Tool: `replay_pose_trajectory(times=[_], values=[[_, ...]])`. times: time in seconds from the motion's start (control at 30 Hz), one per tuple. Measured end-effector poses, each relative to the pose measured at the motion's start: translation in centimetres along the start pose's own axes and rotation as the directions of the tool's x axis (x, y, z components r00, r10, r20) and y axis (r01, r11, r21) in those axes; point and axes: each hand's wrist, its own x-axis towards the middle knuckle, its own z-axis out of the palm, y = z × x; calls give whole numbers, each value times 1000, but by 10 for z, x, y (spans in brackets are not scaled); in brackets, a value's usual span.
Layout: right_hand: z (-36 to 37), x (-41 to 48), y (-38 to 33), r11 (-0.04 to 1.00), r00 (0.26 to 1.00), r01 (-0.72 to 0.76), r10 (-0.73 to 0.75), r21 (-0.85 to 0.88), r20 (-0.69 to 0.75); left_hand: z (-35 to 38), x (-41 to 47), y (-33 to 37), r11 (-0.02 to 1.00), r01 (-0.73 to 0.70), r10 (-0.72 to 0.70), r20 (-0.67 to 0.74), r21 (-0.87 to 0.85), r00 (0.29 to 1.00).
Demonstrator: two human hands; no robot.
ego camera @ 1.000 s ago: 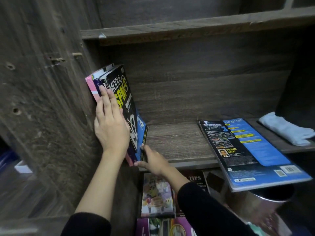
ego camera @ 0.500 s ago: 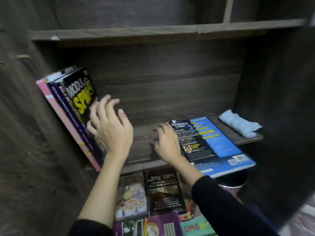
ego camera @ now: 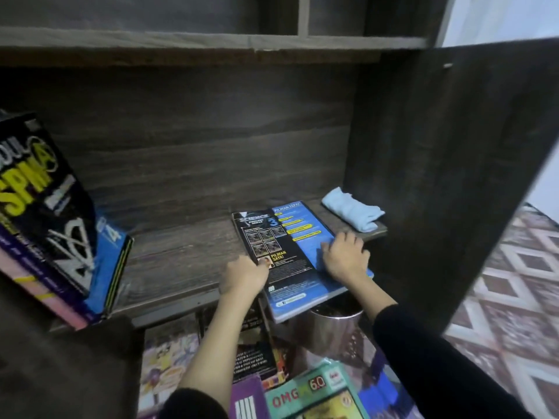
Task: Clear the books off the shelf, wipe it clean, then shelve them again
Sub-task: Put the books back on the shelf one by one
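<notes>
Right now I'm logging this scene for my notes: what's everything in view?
shelf: one, dark wood, centre
science book: one, blue and black, flat on shelf, overhanging the front
leaning books: about three, black, purple, pink, against left wall
cloth: one, light blue, shelf's right rear
floor books: several, mixed colours, below shelf
metal bin: one, silvery, under science book
left hand: grips science book's left edge
right hand: rests on its right side

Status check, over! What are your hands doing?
Left hand grips edge of science book. Right hand rests on its cover. Book flat, overhanging shelf. Cloth beyond, apart.
</notes>
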Motion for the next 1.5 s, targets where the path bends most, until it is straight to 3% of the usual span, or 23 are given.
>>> replay_pose_trajectory(times=[0.13, 0.23, 0.3, 0.37, 0.43, 0.5, 0.6, 0.7, 0.77, 0.87, 1.27, 1.37, 1.5], values=[[5, 6, 25, 989, 988, -102, 88, 106, 128, 15, -4, 1, 999, 12, -10, -42, 49, 999], [4, 7, 28, 984, 981, -114, 90, 136, 172, 22, -4, -3, 999, 18, -18, 5, 33, 1000], [1, 8, 28, 978, 973, -137, 104, 158, 204, 29, -3, -8, 998, 21, -16, 78, -64, 997], [-1, 13, 32, 952, 958, -190, 127, 238, 256, 38, -3, -12, 955, 74, -28, 159, -288, 987], [-2, 16, 38, 843, 930, -285, 128, 456, 344, 44, -5, -16, 853, 136, -49, 181, -504, 982], [-2, 14, 44, 640, 875, -409, 74, 650, 478, 47, -6, -21, 789, 131, -53, 146, -600, 988], [0, 1, 50, 481, 733, -578, -49, 659, 678, 47, -1, -31, 730, 144, -42, 167, -668, 985], [3, -6, 54, 357, 684, -640, -137, 680, 716, 44, 7, -38, 738, 158, -16, 217, -657, 976], [-1, -10, 53, 300, 689, -645, -170, 703, 705, 45, 10, -39, 759, 151, -21, 208, -633, 978], [-13, -15, 45, 304, 739, -590, -169, 748, 652, 41, 9, -36, 796, 135, -50, 158, -590, 986], [-71, -53, -8, 200, 916, -284, -233, 938, 327, 7, 8, -47, 723, 38, 97, 156, -689, 983], [-83, -61, -25, 195, 956, -110, -249, 975, 157, -17, 15, -34, 747, -35, 93, 53, -664, 994], [-89, -73, -53, 338, 966, 154, -247, 928, -70, -58, 21, -4, 789, -257, 159, -218, -558, 963]])
